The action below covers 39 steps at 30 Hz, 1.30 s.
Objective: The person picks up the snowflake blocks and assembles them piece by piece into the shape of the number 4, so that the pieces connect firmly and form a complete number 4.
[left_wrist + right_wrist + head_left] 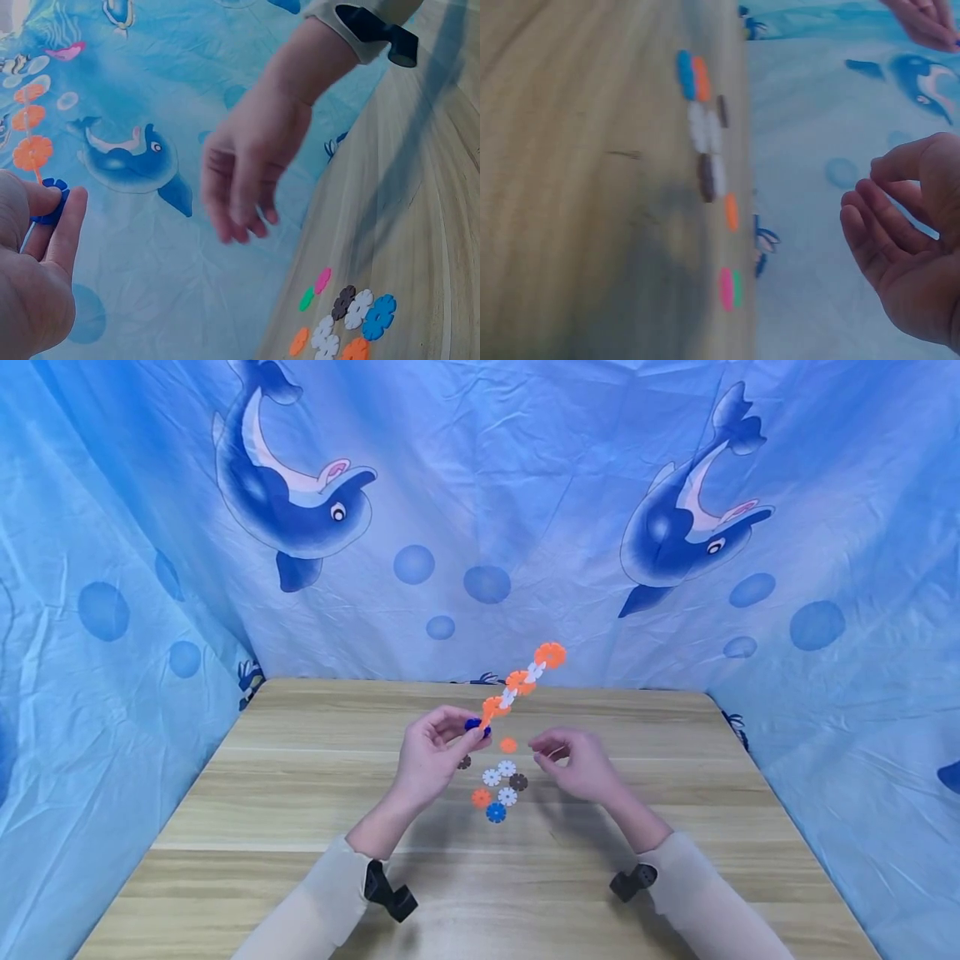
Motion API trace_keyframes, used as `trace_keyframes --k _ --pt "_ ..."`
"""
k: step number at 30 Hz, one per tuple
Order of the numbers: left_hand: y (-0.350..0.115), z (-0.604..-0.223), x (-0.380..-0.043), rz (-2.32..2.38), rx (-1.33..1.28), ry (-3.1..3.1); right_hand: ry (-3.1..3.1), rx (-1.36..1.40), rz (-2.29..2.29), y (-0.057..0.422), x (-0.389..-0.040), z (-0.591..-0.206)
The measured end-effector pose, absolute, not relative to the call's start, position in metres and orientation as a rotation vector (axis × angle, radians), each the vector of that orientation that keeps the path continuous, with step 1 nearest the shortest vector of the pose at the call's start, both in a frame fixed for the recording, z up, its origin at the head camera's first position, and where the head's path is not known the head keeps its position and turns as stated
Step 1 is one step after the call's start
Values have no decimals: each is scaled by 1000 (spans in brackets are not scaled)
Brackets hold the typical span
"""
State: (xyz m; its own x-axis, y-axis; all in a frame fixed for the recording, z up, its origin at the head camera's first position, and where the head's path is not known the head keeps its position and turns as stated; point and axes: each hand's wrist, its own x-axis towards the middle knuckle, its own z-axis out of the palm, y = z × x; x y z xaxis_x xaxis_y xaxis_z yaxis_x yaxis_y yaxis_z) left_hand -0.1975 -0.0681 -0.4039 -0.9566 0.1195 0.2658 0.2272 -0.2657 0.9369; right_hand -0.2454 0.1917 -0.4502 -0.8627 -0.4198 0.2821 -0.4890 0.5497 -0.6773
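The left hand (431,756) pinched a dark-blue disc (476,725) at the lower end of an orange-and-white chain (519,682), raised above the table (300,768); the right hand (583,766) hung nearby, fingers loosely bent.

It looks to me like a small curtained-off recording booth. Blue sea-print fabric (555,502), creased and loosely hung, closes in the far side and the left and right, with upside-down cartoon dolphins (255,485) and round bubbles (487,585) printed across it. A pale wood-grain table (300,793) fills the middle, with toy-like flower-shaped discs (517,782) lying on it. Black devices (390,893) sit at the sleeve cuffs (348,868). Whether a home or a studio lies behind the fabric, I can't tell.
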Motion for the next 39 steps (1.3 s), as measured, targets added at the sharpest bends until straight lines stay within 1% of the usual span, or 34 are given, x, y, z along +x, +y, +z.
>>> trace_keyframes --k 7,17,28,39 --pt "-69 -404 -199 -2361 -442 -1891 -2858 854 1087 181 -251 -475" --pt "-69 -404 -199 -2346 -468 -1881 -2953 999 785 166 -247 -493" --pt "-68 -405 -199 -2344 -482 -1889 -2998 944 681 164 -244 -499" --pt "-67 -403 -198 -2341 -489 -1893 -3050 839 708 167 -245 -499"
